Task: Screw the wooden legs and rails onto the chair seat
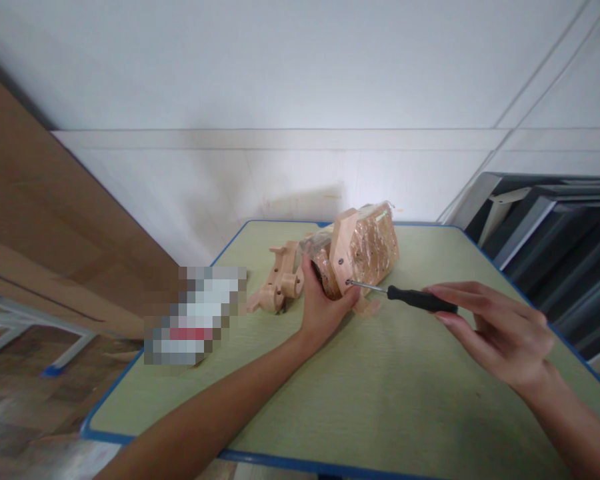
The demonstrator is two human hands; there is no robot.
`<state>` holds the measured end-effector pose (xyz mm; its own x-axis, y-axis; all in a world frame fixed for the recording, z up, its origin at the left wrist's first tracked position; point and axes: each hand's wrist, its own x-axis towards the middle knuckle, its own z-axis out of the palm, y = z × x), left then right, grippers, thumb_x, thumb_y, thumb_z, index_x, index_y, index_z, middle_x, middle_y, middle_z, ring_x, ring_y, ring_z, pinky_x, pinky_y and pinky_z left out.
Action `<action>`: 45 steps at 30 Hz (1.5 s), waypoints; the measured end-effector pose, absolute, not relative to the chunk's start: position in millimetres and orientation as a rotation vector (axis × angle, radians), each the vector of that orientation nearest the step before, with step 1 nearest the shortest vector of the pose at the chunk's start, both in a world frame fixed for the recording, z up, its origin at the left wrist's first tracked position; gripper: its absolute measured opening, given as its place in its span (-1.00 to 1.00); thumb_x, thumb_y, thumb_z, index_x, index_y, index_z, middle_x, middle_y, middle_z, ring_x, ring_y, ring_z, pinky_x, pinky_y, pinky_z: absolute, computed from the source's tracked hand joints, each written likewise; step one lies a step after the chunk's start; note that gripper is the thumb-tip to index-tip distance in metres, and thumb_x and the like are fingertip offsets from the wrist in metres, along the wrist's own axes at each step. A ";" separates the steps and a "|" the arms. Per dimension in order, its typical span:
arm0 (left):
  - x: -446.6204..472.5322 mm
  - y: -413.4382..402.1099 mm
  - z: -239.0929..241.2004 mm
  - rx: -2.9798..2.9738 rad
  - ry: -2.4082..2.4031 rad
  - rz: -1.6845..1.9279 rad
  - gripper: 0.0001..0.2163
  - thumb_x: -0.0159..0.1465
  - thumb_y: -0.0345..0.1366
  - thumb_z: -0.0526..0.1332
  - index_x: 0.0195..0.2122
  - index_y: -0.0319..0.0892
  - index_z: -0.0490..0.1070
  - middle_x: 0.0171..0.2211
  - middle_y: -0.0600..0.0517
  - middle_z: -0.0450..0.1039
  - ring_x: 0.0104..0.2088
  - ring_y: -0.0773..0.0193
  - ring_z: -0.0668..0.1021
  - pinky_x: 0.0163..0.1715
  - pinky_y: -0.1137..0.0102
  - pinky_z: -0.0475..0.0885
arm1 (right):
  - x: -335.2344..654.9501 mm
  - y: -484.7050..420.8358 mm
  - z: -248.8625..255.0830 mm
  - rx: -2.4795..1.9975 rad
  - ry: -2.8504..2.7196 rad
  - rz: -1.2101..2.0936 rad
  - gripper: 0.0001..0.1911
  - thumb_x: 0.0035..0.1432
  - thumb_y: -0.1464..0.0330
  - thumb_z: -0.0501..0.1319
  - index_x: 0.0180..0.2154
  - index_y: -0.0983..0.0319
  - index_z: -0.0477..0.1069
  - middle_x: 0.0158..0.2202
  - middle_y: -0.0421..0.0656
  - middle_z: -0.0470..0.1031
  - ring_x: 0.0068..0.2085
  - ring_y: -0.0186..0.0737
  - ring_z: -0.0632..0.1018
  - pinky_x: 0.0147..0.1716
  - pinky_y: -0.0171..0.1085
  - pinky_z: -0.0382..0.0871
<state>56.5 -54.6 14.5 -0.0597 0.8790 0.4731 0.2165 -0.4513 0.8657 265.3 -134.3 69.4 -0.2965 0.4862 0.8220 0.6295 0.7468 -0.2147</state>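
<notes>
My right hand point(500, 327) pinches the black handle of a screwdriver point(415, 298) between thumb and fingers. Its metal tip meets a dark screw hole low on the wooden end piece of a block-like wooden assembly point(343, 243). Clear plastic wrap covers the assembly's right-hand body. My left hand point(325, 300) is wrapped round the assembly's lower left, the thumb beside the screwdriver tip. Left of that hand, a second wooden part point(283, 273) with round pieces and dark holes rests on the table. A small pale wooden piece point(367, 308) shows below the assembly.
The pale green table point(380, 393) has a blue edge and stands against a white wall point(300, 80). A blurred-out flat item point(195, 317) lies at its left. Large brown cardboard point(55, 220) leans on the left; dark panels point(560, 233) are stacked at the right.
</notes>
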 end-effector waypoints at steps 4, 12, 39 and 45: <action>56.2 -54.1 14.4 1.651 1.174 1.555 -0.07 -0.07 -0.31 0.35 0.23 -0.01 -0.25 0.18 -0.09 0.10 0.16 0.10 0.25 0.13 0.19 0.18 | 263.8 -133.4 71.2 -0.833 -1.977 -0.176 -0.60 -0.05 0.59 0.25 -0.12 0.24 0.42 -0.21 -0.05 0.51 -0.22 -0.18 0.55 -0.31 -0.27 0.48; 57.7 -53.6 14.7 1.616 1.178 1.572 -0.09 -0.08 -0.31 0.35 0.22 -0.04 -0.20 0.14 -0.09 0.17 0.08 0.12 0.34 0.08 0.23 0.25 | 265.2 -134.7 73.8 -0.757 -2.052 -0.099 -0.65 -0.06 0.66 0.23 -0.20 0.26 0.45 -0.19 -0.04 0.50 -0.21 -0.20 0.56 -0.32 -0.31 0.50; 58.0 -53.9 16.3 1.593 1.182 1.567 -0.10 -0.07 -0.33 0.35 0.22 -0.04 -0.20 0.14 -0.10 0.17 0.04 0.13 0.38 0.02 0.26 0.31 | 266.9 -134.3 71.8 -0.858 -1.996 -0.300 -0.64 -0.11 0.51 0.35 -0.18 0.25 0.44 -0.35 -0.15 0.55 -0.39 -0.34 0.56 -0.40 -0.43 0.48; 57.6 -54.4 16.1 1.618 1.194 1.582 -0.12 -0.05 -0.33 0.34 0.22 -0.04 -0.18 0.12 -0.07 0.19 0.05 0.15 0.37 0.05 0.27 0.28 | 267.6 -133.3 71.2 -0.886 -1.995 -0.326 -0.69 -0.10 0.47 0.34 -0.22 0.23 0.44 -0.35 -0.18 0.55 -0.39 -0.34 0.56 -0.41 -0.44 0.48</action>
<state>57.6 -54.4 16.1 -0.1009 0.8819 0.4605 0.2011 -0.4352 0.8776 267.6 -133.3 71.2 -0.3372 0.4594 0.8217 0.6974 0.7082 -0.1097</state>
